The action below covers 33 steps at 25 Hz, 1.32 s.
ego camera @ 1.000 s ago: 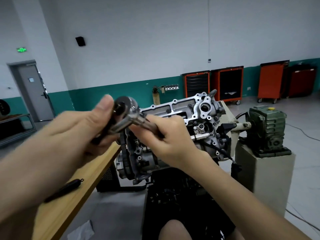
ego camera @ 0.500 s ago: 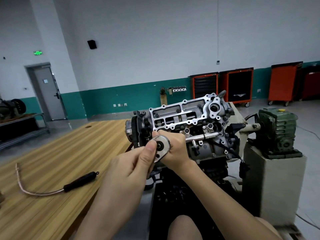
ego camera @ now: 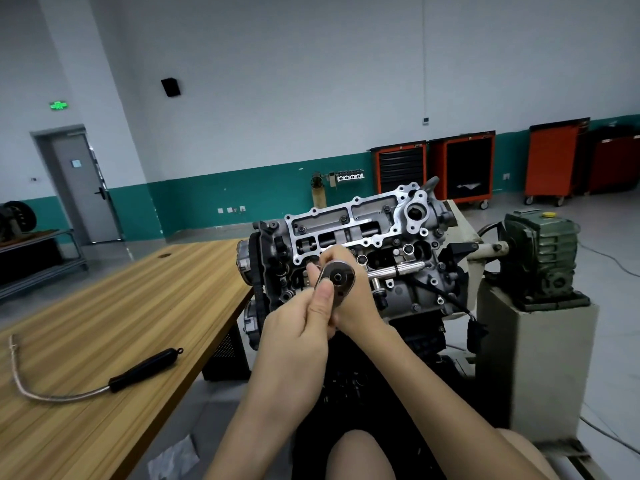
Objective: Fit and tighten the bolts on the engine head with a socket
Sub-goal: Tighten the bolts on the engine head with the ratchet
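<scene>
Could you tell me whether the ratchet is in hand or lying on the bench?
In hand: the left hand pinches the ratchet below its round head and the right hand grips it, in front of the engine head.

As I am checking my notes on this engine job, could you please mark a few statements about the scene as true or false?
1. The left hand and the right hand both hold the ratchet in front of the engine head. True.
2. The black-handled flexible tool lies on the floor. False: it lies on the wooden table.
3. The green gearbox stands on a pedestal to the right of the engine head. True.
4. The tool cabinets by the back wall are blue. False: they are orange.
5. The door at the left stands wide open. False: it is shut.
</scene>
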Each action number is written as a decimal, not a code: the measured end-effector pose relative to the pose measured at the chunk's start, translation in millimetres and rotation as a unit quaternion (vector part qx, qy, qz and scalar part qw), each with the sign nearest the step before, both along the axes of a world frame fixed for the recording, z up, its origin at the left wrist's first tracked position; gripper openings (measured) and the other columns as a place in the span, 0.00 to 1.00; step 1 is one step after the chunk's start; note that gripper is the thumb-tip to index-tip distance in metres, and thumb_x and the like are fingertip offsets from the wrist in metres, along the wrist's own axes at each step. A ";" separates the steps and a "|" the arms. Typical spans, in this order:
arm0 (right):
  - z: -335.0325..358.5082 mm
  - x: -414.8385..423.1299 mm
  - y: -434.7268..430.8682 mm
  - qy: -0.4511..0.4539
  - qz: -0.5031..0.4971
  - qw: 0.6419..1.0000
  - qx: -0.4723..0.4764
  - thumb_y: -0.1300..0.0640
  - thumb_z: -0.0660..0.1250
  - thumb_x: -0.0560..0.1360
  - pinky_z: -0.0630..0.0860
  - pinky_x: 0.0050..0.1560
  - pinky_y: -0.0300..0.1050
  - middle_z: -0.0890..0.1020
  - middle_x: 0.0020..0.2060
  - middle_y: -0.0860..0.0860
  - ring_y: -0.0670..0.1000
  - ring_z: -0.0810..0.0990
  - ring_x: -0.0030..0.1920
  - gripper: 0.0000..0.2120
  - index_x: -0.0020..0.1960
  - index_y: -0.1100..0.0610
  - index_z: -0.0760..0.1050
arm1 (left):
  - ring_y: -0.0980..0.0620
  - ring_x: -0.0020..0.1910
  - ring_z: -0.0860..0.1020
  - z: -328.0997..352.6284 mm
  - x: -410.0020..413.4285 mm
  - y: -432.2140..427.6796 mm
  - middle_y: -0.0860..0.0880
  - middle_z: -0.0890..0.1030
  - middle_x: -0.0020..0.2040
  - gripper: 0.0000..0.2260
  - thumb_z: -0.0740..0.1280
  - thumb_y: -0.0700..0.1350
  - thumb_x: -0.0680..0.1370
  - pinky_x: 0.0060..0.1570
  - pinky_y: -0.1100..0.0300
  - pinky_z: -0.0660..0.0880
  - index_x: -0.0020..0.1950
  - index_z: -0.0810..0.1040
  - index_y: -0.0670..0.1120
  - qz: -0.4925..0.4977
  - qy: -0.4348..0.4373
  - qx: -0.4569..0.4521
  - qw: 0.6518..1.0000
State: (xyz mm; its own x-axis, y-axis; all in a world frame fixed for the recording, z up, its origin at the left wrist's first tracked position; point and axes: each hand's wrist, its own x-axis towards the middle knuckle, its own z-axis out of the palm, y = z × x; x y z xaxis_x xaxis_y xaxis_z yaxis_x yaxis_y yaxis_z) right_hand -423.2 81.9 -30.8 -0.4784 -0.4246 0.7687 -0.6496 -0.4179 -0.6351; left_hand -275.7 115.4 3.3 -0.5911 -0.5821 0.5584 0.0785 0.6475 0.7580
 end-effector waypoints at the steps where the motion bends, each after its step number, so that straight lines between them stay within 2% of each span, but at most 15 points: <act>1: -7.9 1.6 11.1 -0.037 -0.013 0.999 0.023 0.62 0.69 0.74 0.73 0.44 0.44 0.75 0.43 0.52 0.54 0.76 0.44 0.12 0.44 0.49 0.68 | 0.62 0.24 0.66 -1.6 -4.5 1.2 0.59 0.70 0.24 0.20 0.53 0.55 0.79 0.26 0.71 0.62 0.35 0.71 0.44 -0.015 0.009 0.013 1.000; 4: -47.4 8.6 59.4 -0.190 0.064 0.974 0.102 0.57 0.69 0.76 0.76 0.50 0.41 0.80 0.51 0.54 0.50 0.80 0.50 0.05 0.51 0.51 0.75 | 0.60 0.24 0.64 -8.3 -20.3 2.1 0.57 0.68 0.25 0.17 0.54 0.50 0.81 0.26 0.68 0.61 0.38 0.71 0.42 -0.066 0.032 0.071 0.995; 5: -57.3 15.0 76.0 -0.266 0.178 0.935 0.152 0.52 0.66 0.78 0.78 0.49 0.42 0.82 0.49 0.56 0.51 0.82 0.49 0.06 0.49 0.53 0.79 | 0.59 0.24 0.62 -10.9 -28.0 2.3 0.56 0.67 0.25 0.16 0.54 0.49 0.81 0.25 0.68 0.60 0.40 0.71 0.42 -0.086 0.048 0.115 0.989; 7: -66.6 29.5 101.7 -0.373 0.360 0.819 0.246 0.43 0.59 0.79 0.80 0.49 0.49 0.83 0.46 0.59 0.56 0.83 0.47 0.20 0.48 0.57 0.82 | 0.58 0.25 0.61 -15.4 -40.7 -0.2 0.53 0.66 0.28 0.13 0.53 0.45 0.82 0.23 0.67 0.59 0.42 0.70 0.40 -0.133 0.064 0.200 0.969; 8: -68.2 34.4 109.1 -0.379 0.401 0.795 0.254 0.43 0.59 0.79 0.80 0.49 0.52 0.82 0.44 0.60 0.59 0.82 0.44 0.22 0.50 0.60 0.80 | 0.57 0.25 0.63 -17.3 -44.1 -4.5 0.51 0.66 0.29 0.12 0.53 0.43 0.82 0.23 0.66 0.61 0.44 0.70 0.39 -0.160 0.054 0.220 0.961; 11: -64.8 38.4 118.3 -0.375 0.355 0.823 0.239 0.53 0.68 0.76 0.72 0.28 0.43 0.73 0.27 0.57 0.53 0.73 0.25 0.11 0.41 0.59 0.71 | 0.57 0.37 0.77 -25.3 -38.3 -27.9 0.52 0.76 0.40 0.07 0.57 0.39 0.81 0.37 0.67 0.75 0.51 0.75 0.41 -0.182 -0.059 0.096 0.977; 13: -66.3 28.8 120.6 -0.341 0.244 0.867 0.270 0.59 0.69 0.76 0.63 0.22 0.38 0.66 0.21 0.54 0.49 0.64 0.19 0.16 0.34 0.57 0.65 | 0.65 0.51 0.75 -29.1 -36.9 -51.9 0.59 0.76 0.52 0.09 0.64 0.40 0.78 0.50 0.72 0.72 0.57 0.75 0.51 -0.074 -0.122 -0.082 0.986; 15: -58.6 14.0 125.7 -0.248 0.148 0.897 0.334 0.60 0.68 0.76 0.61 0.19 0.37 0.66 0.19 0.52 0.50 0.63 0.17 0.16 0.34 0.57 0.65 | 0.70 0.55 0.71 -25.8 -50.0 -63.8 0.61 0.74 0.57 0.15 0.70 0.42 0.75 0.54 0.75 0.67 0.59 0.73 0.53 -0.043 -0.128 -0.165 0.977; 17: -41.5 -7.6 131.5 -0.120 0.058 0.905 0.404 0.59 0.68 0.75 0.62 0.18 0.38 0.69 0.18 0.50 0.49 0.66 0.16 0.15 0.33 0.58 0.67 | 0.68 0.42 0.74 -20.2 -72.3 -65.5 0.55 0.79 0.45 0.04 0.70 0.43 0.75 0.44 0.72 0.68 0.46 0.77 0.45 -0.062 -0.111 -0.126 0.984; 19: -8.4 -38.6 134.8 0.015 -0.030 0.896 0.444 0.58 0.70 0.72 0.65 0.20 0.38 0.70 0.19 0.48 0.47 0.68 0.18 0.15 0.30 0.57 0.69 | 0.55 0.29 0.67 -19.5 -92.5 -74.2 0.50 0.70 0.29 0.19 0.66 0.46 0.78 0.36 0.60 0.64 0.30 0.67 0.41 -0.054 -0.091 -0.109 0.988; 23: 41.8 -76.5 137.1 0.186 -0.122 0.851 0.476 0.55 0.72 0.70 0.69 0.29 0.41 0.73 0.24 0.50 0.48 0.71 0.26 0.15 0.28 0.54 0.71 | 0.54 0.24 0.60 -28.4 -109.6 -84.6 0.54 0.61 0.22 0.25 0.63 0.44 0.80 0.32 0.57 0.57 0.25 0.56 0.46 -0.055 -0.036 -0.119 0.991; 26: -0.3 -54.9 138.4 0.120 -0.145 0.873 0.450 0.50 0.72 0.70 0.68 0.29 0.39 0.73 0.23 0.47 0.44 0.71 0.24 0.15 0.29 0.53 0.72 | 0.56 0.24 0.58 -37.9 -123.1 -76.3 0.53 0.60 0.22 0.26 0.62 0.43 0.80 0.31 0.57 0.56 0.24 0.56 0.49 -0.003 0.064 -0.039 0.997; 29: -63.3 0.1 120.5 -0.108 -0.026 0.936 0.333 0.56 0.71 0.73 0.65 0.26 0.40 0.70 0.22 0.50 0.47 0.68 0.22 0.17 0.29 0.55 0.68 | 0.56 0.24 0.57 -42.9 -133.5 -70.3 0.53 0.60 0.23 0.25 0.61 0.43 0.81 0.29 0.58 0.56 0.25 0.56 0.49 0.039 0.115 -0.010 0.993; 31: -83.7 34.9 94.4 -0.256 0.098 0.922 0.272 0.62 0.67 0.74 0.64 0.22 0.37 0.69 0.21 0.50 0.49 0.68 0.19 0.15 0.31 0.56 0.66 | 0.57 0.24 0.57 -43.6 -135.3 -69.6 0.55 0.59 0.23 0.25 0.60 0.43 0.81 0.28 0.58 0.56 0.26 0.55 0.50 0.040 0.134 -0.013 0.990; 33: -88.5 45.7 79.6 -0.312 0.144 0.898 0.274 0.64 0.65 0.73 0.64 0.21 0.37 0.69 0.19 0.50 0.49 0.67 0.18 0.15 0.31 0.56 0.65 | 0.57 0.23 0.57 -44.0 -134.3 -74.5 0.56 0.58 0.22 0.25 0.61 0.43 0.81 0.27 0.60 0.55 0.26 0.54 0.50 0.027 0.118 -0.030 0.992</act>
State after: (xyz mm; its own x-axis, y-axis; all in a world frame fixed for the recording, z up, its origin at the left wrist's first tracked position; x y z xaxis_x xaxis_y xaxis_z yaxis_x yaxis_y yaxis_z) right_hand -377.5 161.4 -119.3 -0.5532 -0.8326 0.0279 -0.0113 -0.0260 -0.9996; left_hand -410.0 40.9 -40.7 -0.4083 -0.5711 0.7122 0.2139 0.6986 0.6828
